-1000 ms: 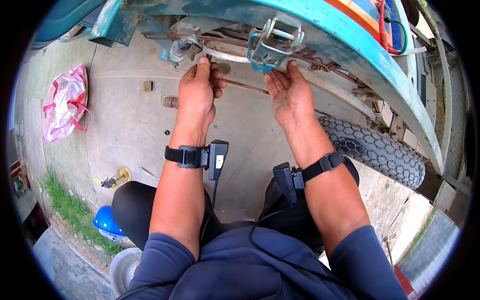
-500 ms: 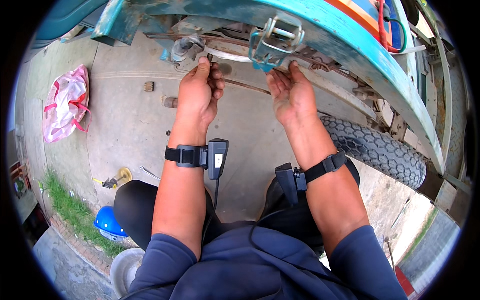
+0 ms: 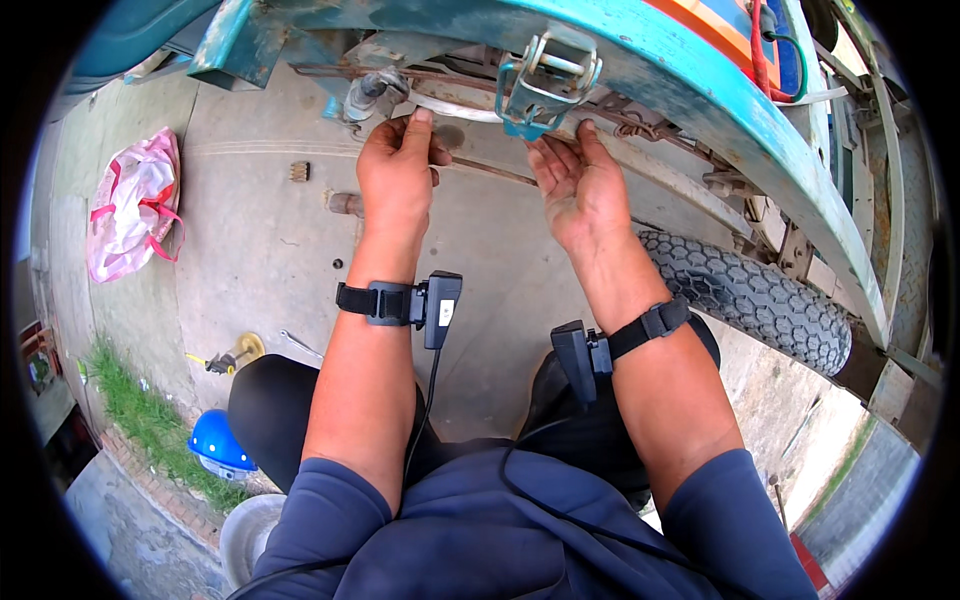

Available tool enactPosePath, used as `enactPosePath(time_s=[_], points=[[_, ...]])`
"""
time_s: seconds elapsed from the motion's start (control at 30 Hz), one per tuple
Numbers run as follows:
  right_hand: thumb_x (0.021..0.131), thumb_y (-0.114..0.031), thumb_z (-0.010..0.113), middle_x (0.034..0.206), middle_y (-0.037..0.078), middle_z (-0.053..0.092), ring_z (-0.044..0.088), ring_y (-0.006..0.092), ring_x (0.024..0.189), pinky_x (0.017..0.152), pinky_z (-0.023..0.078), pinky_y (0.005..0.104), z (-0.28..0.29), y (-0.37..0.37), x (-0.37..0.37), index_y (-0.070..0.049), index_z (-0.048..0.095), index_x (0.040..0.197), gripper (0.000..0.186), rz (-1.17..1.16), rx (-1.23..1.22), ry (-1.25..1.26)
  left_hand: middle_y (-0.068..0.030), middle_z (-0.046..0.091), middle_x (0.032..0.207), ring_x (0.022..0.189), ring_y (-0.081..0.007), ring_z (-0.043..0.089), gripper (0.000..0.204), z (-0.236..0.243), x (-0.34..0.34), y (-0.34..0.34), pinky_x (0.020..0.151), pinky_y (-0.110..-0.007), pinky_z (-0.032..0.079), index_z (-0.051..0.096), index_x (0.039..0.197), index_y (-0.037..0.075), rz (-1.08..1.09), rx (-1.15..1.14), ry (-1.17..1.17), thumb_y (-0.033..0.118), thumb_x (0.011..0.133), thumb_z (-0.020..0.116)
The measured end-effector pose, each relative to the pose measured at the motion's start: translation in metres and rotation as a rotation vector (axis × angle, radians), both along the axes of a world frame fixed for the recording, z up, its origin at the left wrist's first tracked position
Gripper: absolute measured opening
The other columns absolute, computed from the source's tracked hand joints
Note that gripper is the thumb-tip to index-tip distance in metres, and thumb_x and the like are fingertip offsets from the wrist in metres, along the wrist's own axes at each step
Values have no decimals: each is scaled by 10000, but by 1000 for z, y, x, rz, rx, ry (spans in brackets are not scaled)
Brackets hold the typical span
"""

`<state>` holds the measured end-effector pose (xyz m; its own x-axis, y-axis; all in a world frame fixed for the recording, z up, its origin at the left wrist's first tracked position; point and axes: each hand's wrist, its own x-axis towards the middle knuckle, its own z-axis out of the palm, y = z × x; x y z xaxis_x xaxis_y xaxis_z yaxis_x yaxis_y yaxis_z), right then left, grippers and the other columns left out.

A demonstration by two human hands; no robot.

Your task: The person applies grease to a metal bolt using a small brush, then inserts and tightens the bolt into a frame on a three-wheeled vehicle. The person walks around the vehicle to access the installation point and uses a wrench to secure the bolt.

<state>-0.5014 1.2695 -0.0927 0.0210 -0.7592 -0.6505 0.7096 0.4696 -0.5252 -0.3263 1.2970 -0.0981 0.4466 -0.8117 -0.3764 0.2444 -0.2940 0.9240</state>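
My left hand [image 3: 395,175] is closed under the front of a blue vehicle frame [image 3: 440,18], thumb pressed toward the curled fingers; whatever is between them is hidden. Just beyond it are a grey metal joint [image 3: 368,95] and a whitish curved bar [image 3: 455,108]. To the right, my right hand [image 3: 582,190] is palm up with nothing in the palm, the thumb apart from the loosely bent fingers. Its fingertips reach the lower edge of a worn blue bracket [image 3: 545,85] and are partly hidden there. A thin rusty rod [image 3: 495,172] runs between the hands.
A treaded tyre [image 3: 750,295] lies right of my right forearm. On the concrete at left are a pink-and-white bag [image 3: 135,205], a small ridged block [image 3: 299,172], a rusty cylinder [image 3: 345,204], a wrench [image 3: 300,344] and a blue helmet [image 3: 220,440].
My left hand has turned slightly and shifted a little right; the small dark piece that stuck up at its fingertips is out of sight. My right hand has barely moved.
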Motion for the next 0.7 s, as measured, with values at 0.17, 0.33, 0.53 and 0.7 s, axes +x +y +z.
enactPosePath(time_s=[0.17, 0.33, 0.53, 0.7], points=[[1039, -269, 395, 1087, 194, 620, 642, 286, 987, 826, 534, 359, -2, -1, -2, 9, 483, 1162, 316, 14, 6, -6, -11, 541, 802, 653, -89, 471, 351, 4, 11, 8, 494, -208, 342, 573, 995, 20, -16, 66, 645, 366, 1008, 510], [1039, -267, 387, 1068, 191, 625, 649, 283, 963, 806, 541, 355, -3, -2, -1, 13, 481, 1161, 319, 11, 14, -3, 2, 506, 820, 654, -83, 430, 310, 4, 14, 6, 501, -191, 325, 549, 1011, 35, -16, -4, 889, 335, 1026, 476], [1041, -280, 380, 1071, 191, 627, 652, 279, 954, 790, 545, 353, -5, -1, -2, 16, 486, 1161, 336, 35, -13, 20, -10, 517, 795, 658, -95, 446, 291, 5, 9, 2, 509, -213, 338, 544, 965, 39, 14, -42, 806, 314, 1029, 476], [1040, -293, 389, 1071, 187, 630, 654, 275, 942, 769, 543, 347, -5, -1, -3, 16, 493, 1164, 348, 45, -25, 24, -16, 551, 745, 596, -102, 487, 253, 1, -2, -3, 493, -234, 364, 560, 931, 28, 58, -37, 379, 263, 1011, 513]])
